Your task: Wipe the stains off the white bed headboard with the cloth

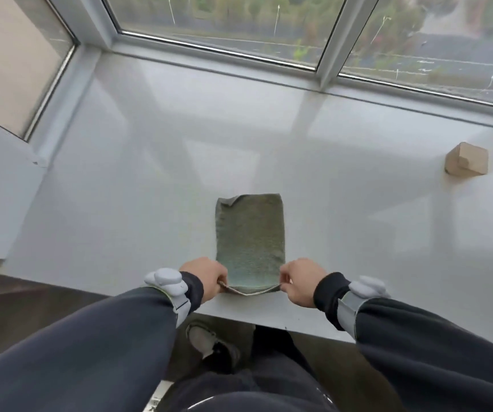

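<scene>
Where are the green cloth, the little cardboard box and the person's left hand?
green cloth (250, 233): head view, middle of its upper face.
cardboard box (467, 159): head view, middle of the box.
left hand (205, 278): head view, back of the hand.

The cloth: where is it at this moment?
Head view: the cloth lies on the white sill, centre, by its front edge, with the left hand and right hand pinching its near corners.

The cloth (250, 233) is grey-green terry, rough and matt. The window ledge (120, 188) under it is white, smooth and glossy, mirroring the window frame (333, 40), which looks like satin white plastic. The small box (466, 159) is matt brown cardboard.
</scene>
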The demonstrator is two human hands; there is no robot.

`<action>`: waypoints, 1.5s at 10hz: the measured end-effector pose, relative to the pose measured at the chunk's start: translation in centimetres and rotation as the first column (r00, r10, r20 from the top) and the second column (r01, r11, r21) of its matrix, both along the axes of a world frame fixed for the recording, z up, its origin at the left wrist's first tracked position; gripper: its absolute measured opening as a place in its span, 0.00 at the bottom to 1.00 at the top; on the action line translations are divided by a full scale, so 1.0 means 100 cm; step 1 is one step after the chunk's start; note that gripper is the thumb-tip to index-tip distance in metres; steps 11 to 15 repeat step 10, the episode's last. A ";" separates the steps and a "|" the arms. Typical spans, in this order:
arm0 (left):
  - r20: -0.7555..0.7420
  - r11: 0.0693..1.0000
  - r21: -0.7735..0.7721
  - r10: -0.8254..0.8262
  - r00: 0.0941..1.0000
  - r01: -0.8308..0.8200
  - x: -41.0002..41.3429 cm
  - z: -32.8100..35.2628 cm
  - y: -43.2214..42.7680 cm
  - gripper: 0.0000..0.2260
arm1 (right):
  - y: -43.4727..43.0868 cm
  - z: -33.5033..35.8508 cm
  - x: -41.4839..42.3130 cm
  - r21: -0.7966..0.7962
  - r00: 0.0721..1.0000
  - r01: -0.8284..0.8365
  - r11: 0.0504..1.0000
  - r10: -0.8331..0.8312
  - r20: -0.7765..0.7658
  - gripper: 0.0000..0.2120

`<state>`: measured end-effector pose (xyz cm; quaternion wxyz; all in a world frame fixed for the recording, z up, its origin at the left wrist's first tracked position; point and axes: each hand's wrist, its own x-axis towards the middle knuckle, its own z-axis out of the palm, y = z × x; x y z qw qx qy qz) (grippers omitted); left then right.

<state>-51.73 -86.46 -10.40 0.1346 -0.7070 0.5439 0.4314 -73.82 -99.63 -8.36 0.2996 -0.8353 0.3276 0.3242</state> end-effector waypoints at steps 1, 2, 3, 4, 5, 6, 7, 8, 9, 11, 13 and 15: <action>-0.031 0.983 -0.090 0.157 0.987 -0.159 0.012 -0.004 -0.019 0.10 | -0.022 -0.003 0.012 0.001 0.993 0.105 0.995 -0.104 0.062 0.03; -0.091 0.888 -0.241 0.381 0.920 -0.391 0.046 -0.017 -0.074 0.07 | -0.076 -0.015 0.044 -0.039 0.943 0.288 0.957 -0.276 0.186 0.03; -0.108 0.800 -0.335 0.492 0.864 -0.498 0.071 -0.025 -0.116 0.06 | -0.116 -0.021 0.073 -0.040 0.835 0.486 0.873 -0.451 0.315 0.04; -0.046 0.787 -0.357 0.523 0.851 -0.503 0.087 -0.050 -0.151 0.07 | -0.148 -0.056 0.098 -0.070 0.831 0.524 0.849 -0.491 0.262 0.04; 0.031 0.768 -0.406 0.552 0.833 -0.494 0.078 -0.067 -0.153 0.13 | -0.143 -0.080 0.101 -0.113 0.823 0.550 0.827 -0.515 0.238 0.10; 0.182 0.765 -0.587 0.444 0.877 -0.265 0.056 -0.071 -0.134 0.19 | -0.119 -0.083 0.092 -0.422 0.858 0.429 0.798 -0.214 0.467 0.19; 0.285 0.862 -0.501 0.086 0.955 0.072 0.010 -0.088 -0.093 0.31 | -0.079 -0.089 0.075 -0.487 0.926 0.042 0.873 0.149 0.347 0.28; 0.329 0.972 -0.209 -0.030 0.944 0.103 0.001 -0.098 -0.082 0.36 | -0.066 -0.100 0.067 -0.337 0.994 -0.066 0.939 0.090 0.054 0.35; 0.303 0.991 -0.086 -0.071 0.950 0.101 0.008 -0.075 -0.090 0.36 | -0.069 -0.085 0.081 -0.275 0.991 -0.123 0.954 0.105 -0.078 0.36; 0.192 0.998 -0.059 0.036 0.981 -0.026 0.012 -0.038 -0.087 0.22 | -0.077 -0.048 0.106 -0.290 0.988 -0.134 0.948 0.105 -0.114 0.21; 0.192 0.998 -0.059 0.036 0.981 -0.026 0.012 -0.038 -0.087 0.22 | -0.077 -0.048 0.106 -0.290 0.988 -0.134 0.948 0.105 -0.114 0.21; 0.192 0.998 -0.059 0.036 0.981 -0.026 0.012 -0.038 -0.087 0.22 | -0.077 -0.048 0.106 -0.290 0.988 -0.134 0.948 0.105 -0.114 0.21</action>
